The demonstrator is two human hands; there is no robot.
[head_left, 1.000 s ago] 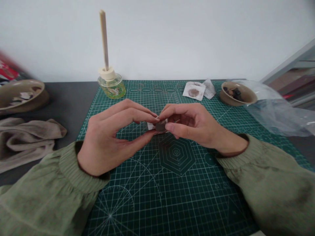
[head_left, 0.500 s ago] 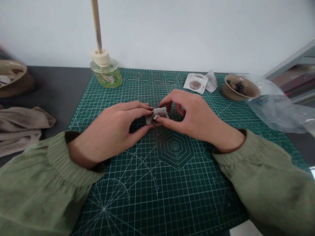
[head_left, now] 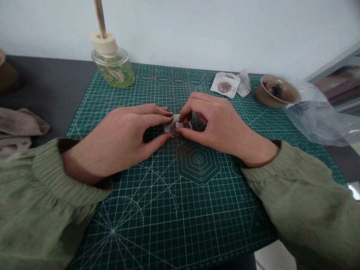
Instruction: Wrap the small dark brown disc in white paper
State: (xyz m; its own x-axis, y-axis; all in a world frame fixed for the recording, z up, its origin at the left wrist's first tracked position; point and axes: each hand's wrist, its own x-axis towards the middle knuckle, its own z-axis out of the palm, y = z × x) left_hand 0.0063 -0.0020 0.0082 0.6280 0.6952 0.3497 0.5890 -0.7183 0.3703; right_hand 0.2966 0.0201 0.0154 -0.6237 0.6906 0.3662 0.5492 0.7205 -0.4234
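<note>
A small brown-stained white tea bag (head_left: pixel 177 129) lies on the green cutting mat (head_left: pixel 157 232), near its middle. My left hand (head_left: pixel 126 131) grips its left end, fingers on the far edge and thumb on the near edge. From the other side, my right hand (head_left: pixel 216 120) pinches the bag's upper layer between thumb and fingertips. The fingertips partly cover the bag, so its exact folds are hard to make out. Farther back on the mat, a flat white tea bag (head_left: pixel 225 85) with a round brown stain overlaps a second crumpled one (head_left: pixel 244 83).
A glass reed diffuser (head_left: pixel 114 69) stands at the mat's back left corner. At the back right are a brown bowl (head_left: pixel 264 99) with dark pieces and a clear plastic bag (head_left: pixel 312 122). To the left lie a brownish cloth (head_left: pixel 25 122) and part of another bowl (head_left: pixel 7 77).
My right thumb and fingertips have drawn closer together over the tea bag, and its raised upper part sits lower. The camera view has shifted slightly, moving the surroundings up and mostly leftward.
</note>
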